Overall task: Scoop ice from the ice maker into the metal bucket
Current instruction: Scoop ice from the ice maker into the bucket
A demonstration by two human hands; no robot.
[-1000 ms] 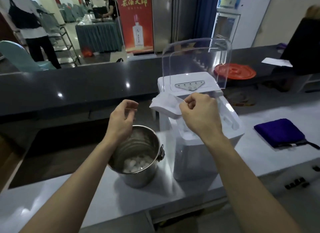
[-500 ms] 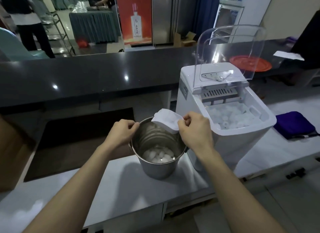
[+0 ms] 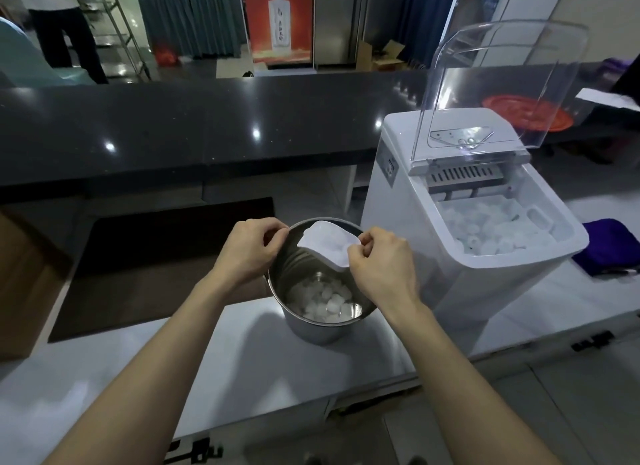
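A metal bucket (image 3: 311,329) stands on the white counter with ice cubes (image 3: 322,300) on its bottom. My left hand (image 3: 247,250) grips the bucket's left rim. My right hand (image 3: 381,269) pinches a white plastic scoop (image 3: 327,245) and holds it over the bucket's mouth, tilted, with ice in it. To the right sits the white ice maker (image 3: 450,267); its clear lid (image 3: 502,84) is raised and its bin holds ice (image 3: 491,225).
A purple cloth (image 3: 613,246) lies on the counter right of the ice maker. A dark recessed area (image 3: 156,264) lies left of the bucket. Behind runs a black bar top (image 3: 207,129) with a red lid (image 3: 526,113). A person stands far back left.
My right hand carried the scoop from the ice maker to over the bucket and lowered it toward the mouth. My left hand has stayed at the bucket's left rim.
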